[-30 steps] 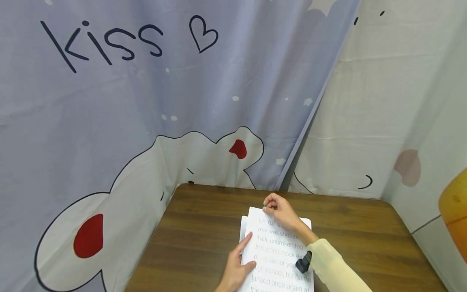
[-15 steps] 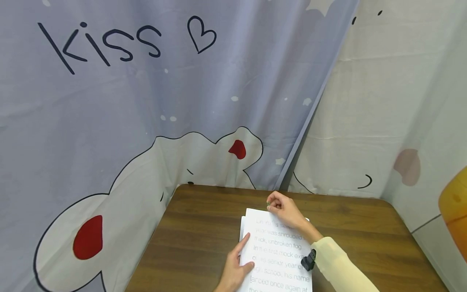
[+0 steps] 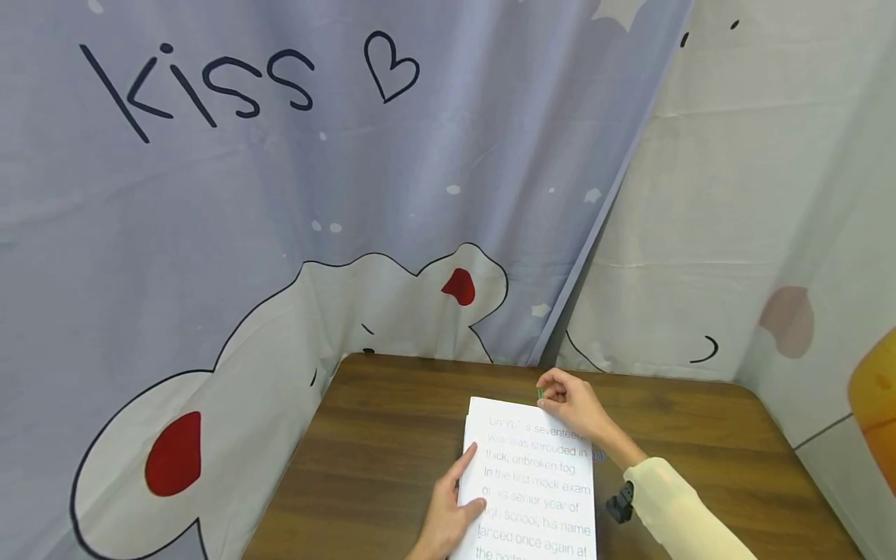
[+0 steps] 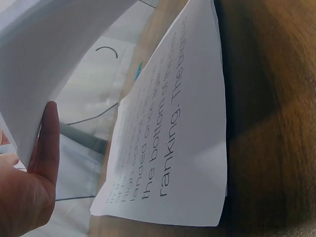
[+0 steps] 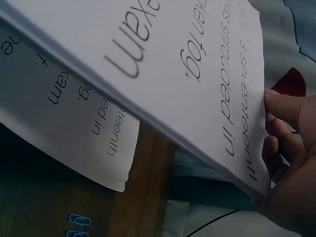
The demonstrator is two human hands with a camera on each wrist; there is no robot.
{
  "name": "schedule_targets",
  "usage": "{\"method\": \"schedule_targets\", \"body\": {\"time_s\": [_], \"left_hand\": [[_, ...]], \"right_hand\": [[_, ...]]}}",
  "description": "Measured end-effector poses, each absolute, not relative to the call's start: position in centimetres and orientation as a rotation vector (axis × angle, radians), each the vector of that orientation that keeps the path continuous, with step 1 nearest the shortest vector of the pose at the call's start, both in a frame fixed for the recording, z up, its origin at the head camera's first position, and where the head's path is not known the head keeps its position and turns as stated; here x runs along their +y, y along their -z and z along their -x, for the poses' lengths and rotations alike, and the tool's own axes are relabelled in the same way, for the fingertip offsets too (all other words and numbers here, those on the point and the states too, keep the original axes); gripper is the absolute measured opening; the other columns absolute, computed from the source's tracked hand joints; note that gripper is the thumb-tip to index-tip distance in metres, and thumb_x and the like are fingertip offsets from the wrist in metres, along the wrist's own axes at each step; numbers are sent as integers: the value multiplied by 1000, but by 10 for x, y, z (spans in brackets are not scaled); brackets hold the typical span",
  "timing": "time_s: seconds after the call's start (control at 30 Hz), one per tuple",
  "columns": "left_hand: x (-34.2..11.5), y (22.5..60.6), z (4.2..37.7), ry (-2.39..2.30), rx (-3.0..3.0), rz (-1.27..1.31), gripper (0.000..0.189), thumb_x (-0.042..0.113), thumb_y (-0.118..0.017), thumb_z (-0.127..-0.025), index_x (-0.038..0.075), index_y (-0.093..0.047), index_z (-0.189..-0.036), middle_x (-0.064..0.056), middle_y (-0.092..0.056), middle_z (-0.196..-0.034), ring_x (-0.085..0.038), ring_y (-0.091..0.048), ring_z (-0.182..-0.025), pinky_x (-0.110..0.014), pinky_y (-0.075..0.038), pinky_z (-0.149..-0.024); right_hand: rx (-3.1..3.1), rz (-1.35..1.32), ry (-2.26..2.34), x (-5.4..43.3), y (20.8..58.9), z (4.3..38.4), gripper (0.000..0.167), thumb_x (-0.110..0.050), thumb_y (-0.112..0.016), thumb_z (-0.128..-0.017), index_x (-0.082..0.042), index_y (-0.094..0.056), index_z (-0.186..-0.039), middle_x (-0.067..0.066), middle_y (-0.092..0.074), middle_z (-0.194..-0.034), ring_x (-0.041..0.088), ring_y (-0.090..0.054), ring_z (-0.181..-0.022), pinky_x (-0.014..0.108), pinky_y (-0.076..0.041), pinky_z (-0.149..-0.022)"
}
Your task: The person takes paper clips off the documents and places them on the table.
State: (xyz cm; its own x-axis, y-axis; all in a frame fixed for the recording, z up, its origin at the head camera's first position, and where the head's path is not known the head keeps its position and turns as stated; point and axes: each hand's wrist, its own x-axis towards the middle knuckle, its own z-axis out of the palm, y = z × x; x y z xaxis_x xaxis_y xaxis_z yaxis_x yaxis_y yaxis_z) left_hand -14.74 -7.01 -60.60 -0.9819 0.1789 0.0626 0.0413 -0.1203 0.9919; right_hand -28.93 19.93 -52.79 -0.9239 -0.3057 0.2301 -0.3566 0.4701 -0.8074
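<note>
In the head view my left hand (image 3: pixel 451 509) grips a stack of printed sheets (image 3: pixel 532 482) by its left edge. The left wrist view shows this stack (image 4: pixel 44 44) raised and tilted above more printed paper (image 4: pixel 197 123) lying on the table. My right hand (image 3: pixel 574 404) is at the top edge of the raised stack, near its right corner, and pinches a small green paper clip (image 3: pixel 540 394). From the right wrist, the stack's thick side edge (image 5: pixel 123 106) shows, and the right hand (image 5: pixel 291 148) is at the top edge; the clip is hidden there.
Two blue paper clips (image 5: pixel 79 219) lie on the wooden table (image 3: pixel 378 435) to the right of the paper; part of one blue clip (image 3: pixel 598 455) peeks out by the right forearm. A printed curtain (image 3: pixel 392 194) hangs right behind the table's far edge.
My right hand has moved right along the stack's top edge with the green paper clip. The raised stack has shifted slightly left, and blue clips now show beside it. My left hand keeps its grip.
</note>
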Motion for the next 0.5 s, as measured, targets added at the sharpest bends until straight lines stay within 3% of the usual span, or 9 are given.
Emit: {"method": "schedule_targets", "body": {"time_s": [0.23, 0.5], "left_hand": [[-71, 607, 148, -2267, 2033, -258, 92, -21, -60, -79, 8, -40, -163, -32, -38, -164, -24, -77, -97, -33, -68, -79], [-72, 606, 148, -2265, 2038, -218, 92, -21, -60, -79, 9, -41, -163, -29, -36, -166, -26, -75, -104, -32, -67, -82]], "right_hand": [[-2662, -545, -1500, 219, 531, 291, 27, 1, -78, -90, -8, -68, -114, 4, -72, -86, 14, -62, -67, 23, -53, -59], [-2647, -512, -1527, 239, 538, 289, 27, 1, -77, -91, -5, -67, -115, 7, -73, -87, 15, -64, -70, 23, -52, -58]]}}
